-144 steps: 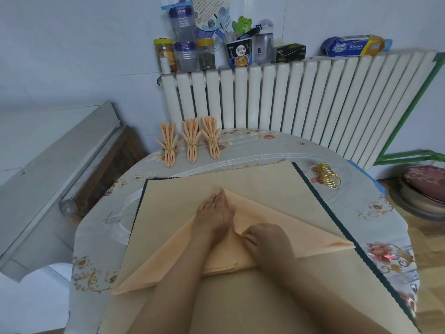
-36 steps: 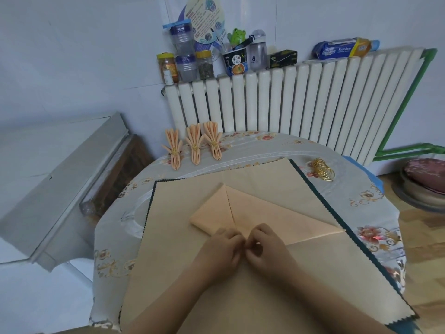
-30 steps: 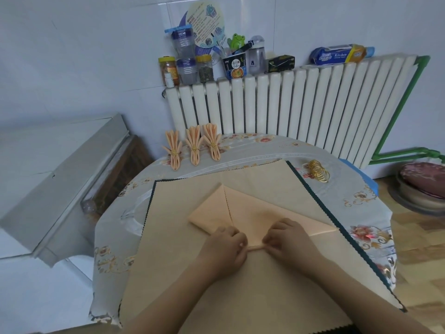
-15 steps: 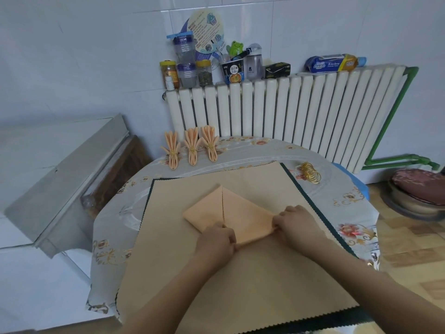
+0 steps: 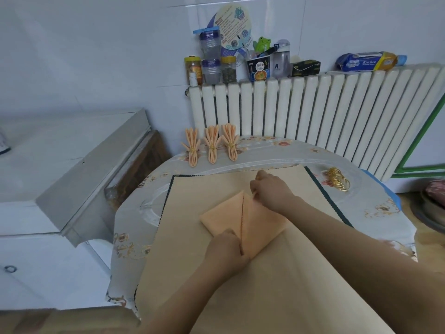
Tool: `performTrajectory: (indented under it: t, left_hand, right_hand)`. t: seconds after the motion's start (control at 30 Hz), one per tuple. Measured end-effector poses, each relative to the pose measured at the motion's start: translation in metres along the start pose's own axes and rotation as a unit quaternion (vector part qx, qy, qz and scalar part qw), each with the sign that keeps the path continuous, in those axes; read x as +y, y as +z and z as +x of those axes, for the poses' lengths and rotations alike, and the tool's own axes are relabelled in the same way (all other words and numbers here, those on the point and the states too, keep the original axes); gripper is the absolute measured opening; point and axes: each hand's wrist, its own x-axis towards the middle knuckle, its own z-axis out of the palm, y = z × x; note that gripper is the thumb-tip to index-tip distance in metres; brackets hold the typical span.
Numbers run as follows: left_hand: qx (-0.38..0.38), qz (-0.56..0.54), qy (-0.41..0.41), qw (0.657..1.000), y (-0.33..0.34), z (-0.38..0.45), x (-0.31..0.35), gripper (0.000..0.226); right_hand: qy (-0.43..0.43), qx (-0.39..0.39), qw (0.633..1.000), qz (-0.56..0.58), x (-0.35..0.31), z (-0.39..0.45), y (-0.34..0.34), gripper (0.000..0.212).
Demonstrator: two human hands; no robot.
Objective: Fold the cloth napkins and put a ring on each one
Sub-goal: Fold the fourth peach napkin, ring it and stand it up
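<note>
Peach cloth is held at both ends of its centre seam: the napkin (image 5: 243,219), folded to a kite shape, is pinned at its near point under the curled fingers of the left hand (image 5: 227,249), while its far tip is pinched by the right hand (image 5: 271,191). Both grips are thus closed on the fabric, though the exact finger contact on the far tip is partly hidden by the knuckles.

The napkin lies in the middle of a tan mat (image 5: 192,273), which is spread over the round counter (image 5: 375,213). The cloth is judged light, soft and limp; folds are likely to spring open unless pressed flat, so corners and creases are the sensible places to take hold.

Free mat is seen on every side of the napkin, wider toward the near edge. The mat's dark pinked border runs along the far and right sides. A heap of gold rings (image 5: 338,182) is set just beyond that border at the far right, well apart from the napkin. Three finished napkins (image 5: 212,147) are lined up at the far edge beside a radiator (image 5: 313,116).
</note>
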Motion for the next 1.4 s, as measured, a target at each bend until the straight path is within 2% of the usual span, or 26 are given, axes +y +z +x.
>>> performTrajectory:
  t: [0.1, 0.27, 0.37, 0.53, 0.63, 0.77, 0.9, 1.03, 1.2, 1.3, 1.4]
  left_hand:
    - [-0.014, -0.007, -0.006, 1.0, -0.003, 0.006, -0.003, 0.027]
    - [-0.03, -0.022, 0.006, 0.999, -0.008, 0.011, -0.007, 0.026]
    - [-0.045, -0.034, 0.021, 0.998, -0.009, 0.014, -0.01, 0.041]
    - [-0.05, -0.032, 0.044, 0.997, -0.01, 0.018, -0.012, 0.039]
    - [-0.065, -0.039, 0.049, 0.996, -0.012, 0.022, -0.013, 0.037]
    - [-0.085, -0.043, 0.06, 0.994, -0.014, 0.028, -0.015, 0.035]
    - [-0.107, -0.058, 0.077, 0.99, -0.015, 0.03, -0.024, 0.038]
    - [-0.11, -0.089, 0.09, 0.986, -0.013, 0.035, -0.034, 0.034]
    - [-0.098, -0.093, 0.106, 0.985, -0.014, 0.038, -0.038, 0.032]
    - [-0.096, -0.092, 0.103, 0.986, -0.014, 0.036, -0.038, 0.033]
    - [-0.098, -0.087, 0.097, 0.987, -0.016, 0.031, -0.036, 0.034]
  right_hand:
    - [0.0, -0.032, 0.999, 0.039, -0.006, 0.017, 0.017, 0.016]
    - [0.046, -0.068, 0.991, 0.105, -0.006, 0.032, 0.041, 0.022]
    - [0.086, -0.064, 0.977, 0.183, -0.001, 0.037, 0.052, 0.025]
    - [0.129, -0.02, 0.95, 0.284, 0.005, 0.038, 0.07, 0.02]
    - [0.153, 0.008, 0.945, 0.289, 0.005, 0.038, 0.083, 0.014]
    - [0.176, 0.031, 0.958, 0.225, 0.004, 0.038, 0.084, 0.02]
    - [0.129, 0.105, 0.967, 0.193, -0.002, 0.019, 0.071, 0.017]
    - [0.08, 0.136, 0.964, 0.213, -0.021, -0.026, 0.063, 0.01]
    - [-0.024, 0.177, 0.963, 0.2, -0.055, -0.097, 0.054, 0.019]
    - [-0.108, 0.186, 0.963, 0.161, -0.073, -0.109, 0.063, 0.017]
    - [-0.135, 0.202, 0.962, 0.121, -0.078, -0.103, 0.072, 0.024]
